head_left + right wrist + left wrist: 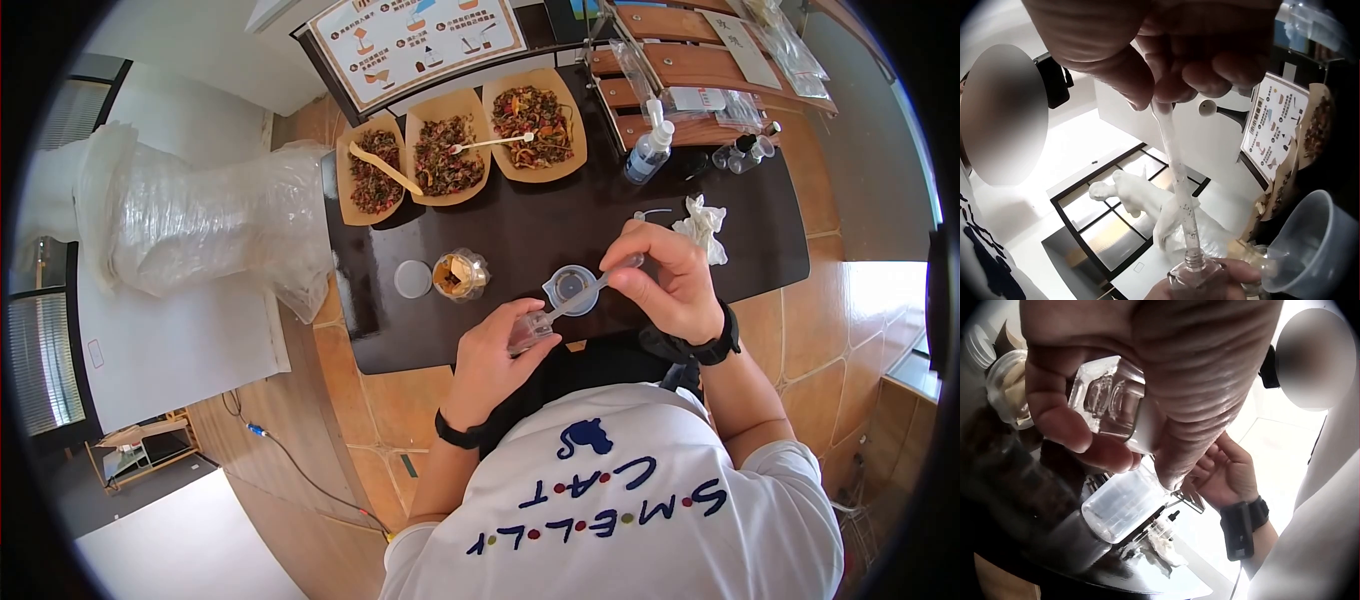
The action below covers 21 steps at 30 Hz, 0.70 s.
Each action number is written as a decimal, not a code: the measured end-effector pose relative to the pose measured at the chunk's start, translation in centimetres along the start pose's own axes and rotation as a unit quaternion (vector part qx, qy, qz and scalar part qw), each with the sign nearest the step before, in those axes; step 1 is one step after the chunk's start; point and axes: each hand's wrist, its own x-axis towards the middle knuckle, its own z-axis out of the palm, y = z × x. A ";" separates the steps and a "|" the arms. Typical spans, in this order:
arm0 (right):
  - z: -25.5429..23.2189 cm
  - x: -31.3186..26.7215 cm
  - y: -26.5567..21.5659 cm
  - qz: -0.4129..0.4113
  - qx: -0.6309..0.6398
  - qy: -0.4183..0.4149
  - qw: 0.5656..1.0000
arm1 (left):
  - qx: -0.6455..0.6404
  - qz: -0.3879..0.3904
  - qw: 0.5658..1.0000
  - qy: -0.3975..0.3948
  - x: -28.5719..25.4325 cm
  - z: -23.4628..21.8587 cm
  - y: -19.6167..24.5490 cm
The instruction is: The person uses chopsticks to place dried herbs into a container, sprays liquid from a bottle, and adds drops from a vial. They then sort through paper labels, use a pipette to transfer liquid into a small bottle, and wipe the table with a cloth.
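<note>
My left hand (485, 360) grips a small clear glass bottle (527, 334) near the table's front edge. In the left wrist view the bottle (1109, 397) sits between thumb and curled fingers. My right hand (672, 285) pinches the bulb of a clear plastic dropper (1179, 175). The dropper slants down, its tip in the bottle's neck, and small bubbles show along its tube. Just beyond it stands a translucent plastic cup (556, 276) with some liquid in it. To the left are a clear jar (478, 266) of pale and brown pieces and its round lid (412, 279).
Three paper trays (492, 176) of dried petals stand at the back, with a wooden scoop (385, 168) and a small spoon (492, 142). At right are a spray bottle (648, 155), small bottles (745, 150) and a crumpled tissue (704, 226). A wooden rack (690, 65) rises behind.
</note>
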 end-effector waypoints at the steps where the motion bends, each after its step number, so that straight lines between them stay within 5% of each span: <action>1: 0.1 0.0 0.0 0.000 -0.001 0.000 1.000 | 0.000 0.001 1.000 0.000 0.1 0.0 0.0; 7: 0.3 0.2 0.0 0.009 -0.021 -0.027 0.999 | 0.020 0.013 1.000 -0.008 0.1 0.1 -0.2; 16: 0.1 0.1 0.3 0.022 0.040 0.042 0.998 | 0.011 -0.007 1.000 0.001 0.2 0.0 -0.2; 21: 0.2 0.3 0.2 0.045 0.023 -0.018 0.999 | 0.017 0.000 1.000 -0.004 0.3 0.1 0.0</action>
